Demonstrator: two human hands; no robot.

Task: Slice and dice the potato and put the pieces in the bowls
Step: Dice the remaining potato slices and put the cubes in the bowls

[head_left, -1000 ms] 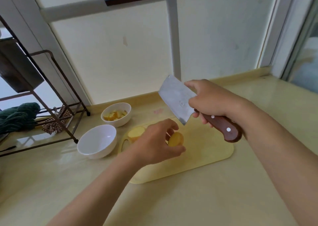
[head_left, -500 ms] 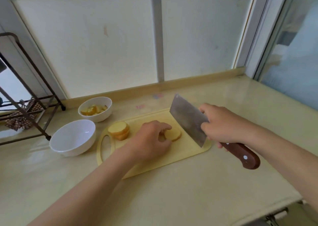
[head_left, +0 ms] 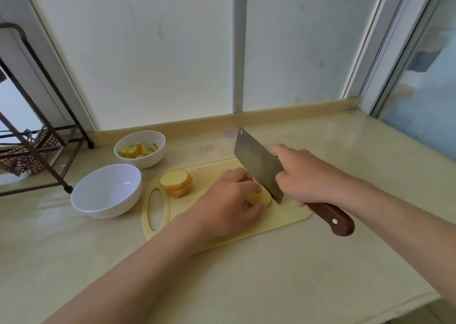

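A pale yellow cutting board (head_left: 283, 219) lies on the counter. My left hand (head_left: 227, 200) holds a potato slice (head_left: 259, 198) flat on the board with curled fingers. My right hand (head_left: 306, 175) grips a cleaver (head_left: 256, 163) by its brown wooden handle, and the blade stands on edge against the right side of that slice. A stack of potato slices (head_left: 176, 182) sits near the board's handle hole. A white bowl (head_left: 106, 194) left of the board holds nothing. A second white bowl (head_left: 139, 148) behind it contains potato pieces.
A dark metal rack (head_left: 37, 136) with a checked cloth stands at the left on the counter. Frosted window panes and a low ledge run along the back. The counter's front edge shows at the lower right.
The cleaver came down from raised above the board to standing against the slice. My left hand settled the slice flat on the board. The camera view shifted.
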